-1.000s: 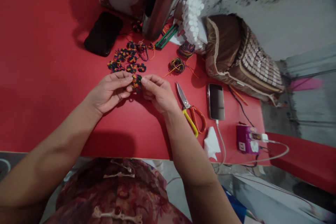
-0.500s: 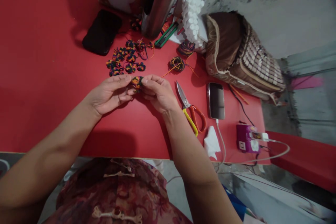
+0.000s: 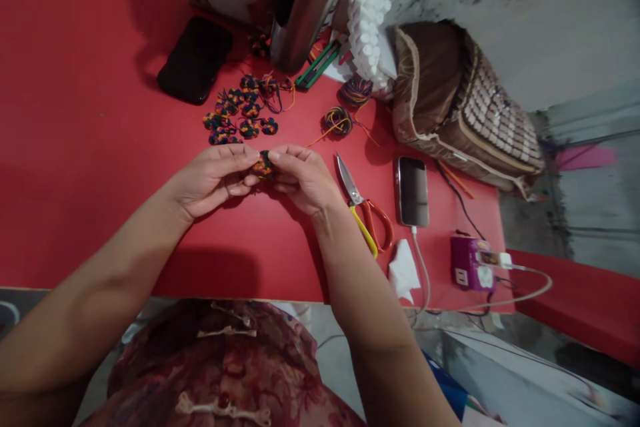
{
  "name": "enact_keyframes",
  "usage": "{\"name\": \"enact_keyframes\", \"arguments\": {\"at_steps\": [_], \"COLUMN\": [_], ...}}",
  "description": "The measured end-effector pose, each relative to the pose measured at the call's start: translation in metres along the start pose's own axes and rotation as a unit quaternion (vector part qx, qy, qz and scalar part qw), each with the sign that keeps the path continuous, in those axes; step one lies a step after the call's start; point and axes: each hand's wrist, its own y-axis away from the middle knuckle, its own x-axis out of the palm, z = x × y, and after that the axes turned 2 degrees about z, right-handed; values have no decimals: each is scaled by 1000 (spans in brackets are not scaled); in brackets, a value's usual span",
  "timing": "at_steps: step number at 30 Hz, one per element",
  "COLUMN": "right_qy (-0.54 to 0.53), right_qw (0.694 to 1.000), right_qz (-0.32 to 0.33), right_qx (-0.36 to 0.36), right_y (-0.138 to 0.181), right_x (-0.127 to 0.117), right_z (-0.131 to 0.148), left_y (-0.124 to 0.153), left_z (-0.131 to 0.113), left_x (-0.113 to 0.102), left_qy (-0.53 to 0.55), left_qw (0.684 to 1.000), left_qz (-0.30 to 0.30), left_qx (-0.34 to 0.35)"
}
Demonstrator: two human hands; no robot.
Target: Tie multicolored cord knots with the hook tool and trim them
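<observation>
Your left hand (image 3: 215, 177) and right hand (image 3: 303, 177) pinched one knotted piece (image 3: 264, 165) in their fingertips — apparently unfinished — while similar, seemingly completed pieces (image 3: 249, 128) and coiled cord (image 3: 339, 121) lay beyond.

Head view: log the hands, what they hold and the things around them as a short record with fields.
Left hand: pinches one side of the yarn piece
Right hand: pinches its other side
Beyond hands: cluster of similar pieces
Right of hands: scissors, then phone with white cable
Farther back: green cutter
Surface: red table
</observation>
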Motion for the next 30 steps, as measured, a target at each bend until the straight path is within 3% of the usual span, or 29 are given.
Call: {"name": "enact_keyframes", "arguments": {"at_steps": [6,11,18,23,30], "right_qy": [-13,-23,-43,-30,-18], "right_qw": [1000,999,998,998,999], "right_qz": [-21,28,43,52,44], "right_qx": [14,8,-1,3,7], "right_y": [0,2,2,1,0], "right_x": [-2,-1,-1,-2,-4], "right_z": [0,1,2,1,0], "left_y": [-1,-4,-3,-5,-2], "left_z": [-1,-1,0,1,-1], "left_x": [2,0,-1,-3,-3], "left_qy": [42,104,100,108,41], "left_qw": [999,994,995,994,998], "left_qz": [-23,-37,-6,-32,-12], "left_qx": [15,12,-13,11,46]}}
